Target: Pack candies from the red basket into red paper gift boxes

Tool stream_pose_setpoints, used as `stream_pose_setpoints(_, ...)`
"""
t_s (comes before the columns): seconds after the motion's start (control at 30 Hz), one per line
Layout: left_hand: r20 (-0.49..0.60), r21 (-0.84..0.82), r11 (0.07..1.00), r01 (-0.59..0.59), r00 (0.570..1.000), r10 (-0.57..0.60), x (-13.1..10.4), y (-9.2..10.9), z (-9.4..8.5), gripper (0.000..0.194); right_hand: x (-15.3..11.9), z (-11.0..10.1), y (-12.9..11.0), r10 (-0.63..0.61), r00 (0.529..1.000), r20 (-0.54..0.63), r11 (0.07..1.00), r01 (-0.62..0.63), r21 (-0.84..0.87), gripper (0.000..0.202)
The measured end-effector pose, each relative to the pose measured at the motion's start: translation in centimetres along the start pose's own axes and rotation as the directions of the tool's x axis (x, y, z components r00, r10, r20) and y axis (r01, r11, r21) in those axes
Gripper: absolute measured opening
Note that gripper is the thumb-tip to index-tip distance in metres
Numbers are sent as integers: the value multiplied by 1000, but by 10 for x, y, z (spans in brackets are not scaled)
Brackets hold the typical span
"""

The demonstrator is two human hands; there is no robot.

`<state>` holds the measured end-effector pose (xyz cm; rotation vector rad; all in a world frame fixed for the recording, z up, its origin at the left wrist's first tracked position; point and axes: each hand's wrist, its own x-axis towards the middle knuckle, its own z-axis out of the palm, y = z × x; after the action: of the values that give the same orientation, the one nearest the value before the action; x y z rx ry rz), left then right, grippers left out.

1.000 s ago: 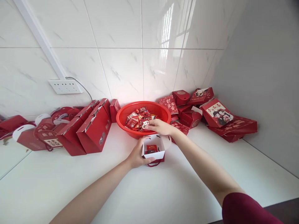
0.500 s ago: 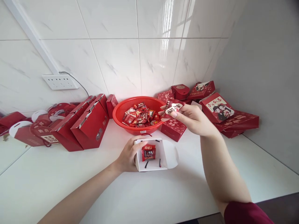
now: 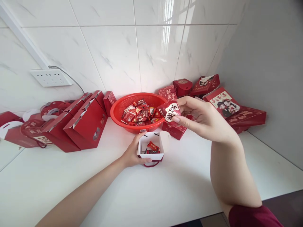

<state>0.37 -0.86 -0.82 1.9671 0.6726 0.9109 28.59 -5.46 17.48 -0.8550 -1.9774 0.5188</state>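
My left hand (image 3: 133, 151) grips the left side of a small open gift box (image 3: 151, 156), white inside and red outside, with a red cord handle at its front. Red wrapped candies (image 3: 153, 146) lie on the bottom of this box, and its flap leans out to the right. Raised to the right of it, my right hand (image 3: 201, 118) pinches a red candy packet (image 3: 169, 112) with a white label between thumb and fingers. Behind the box stands a red plastic basket (image 3: 118, 121) holding many wrapped candies (image 3: 142, 113); the packet hangs in front of its right rim.
Red gift boxes (image 3: 87, 126) stand in a row at the left. More red boxes (image 3: 223, 102) are piled at the right, by the grey side panel (image 3: 265, 78). A power strip (image 3: 50, 78) with a cable is on the tiled wall. All stands on a white tabletop (image 3: 165, 189).
The small box has tilted more upright, and the candies inside have shifted. My right hand has turned the packet, its label now facing me more. The view has shifted slightly.
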Motion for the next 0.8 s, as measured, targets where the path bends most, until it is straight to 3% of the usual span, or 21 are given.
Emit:
stream_pose_setpoints(0.13,5,-22,1000,-7,1000,7,1,3,1,105,7,17,6,8,991,131,1000,-9,4,19)
stream_pose_setpoints(0.23,13,-36,999,-5,1000,5,1,3,2,104,14,35,20,95,907,409,994,-66,-85,12)
stream_pose_setpoints(0.3,-2,-1,1000,0,1000,0,1,2,1,105,17,42,28,175,867,466,979,-103,-177,11)
stream_pose_setpoints(0.43,-23,108,994,-21,999,23,1,1,0,106,14,38,32,201,940,275,954,-124,-272,12)
stream_pose_setpoints(0.57,-30,218,976,-25,999,32,-3,13,2,105,-9,34,33,121,973,196,968,-71,-242,17)
stream_pose_setpoints(0.7,0,344,935,-87,996,93,-10,24,9,103,-52,58,60,9,997,-71,971,-26,-239,22)
stream_pose_setpoints(0.8,-78,184,981,-60,994,76,-14,23,14,93,-82,79,92,-84,968,-235,958,14,-286,34)
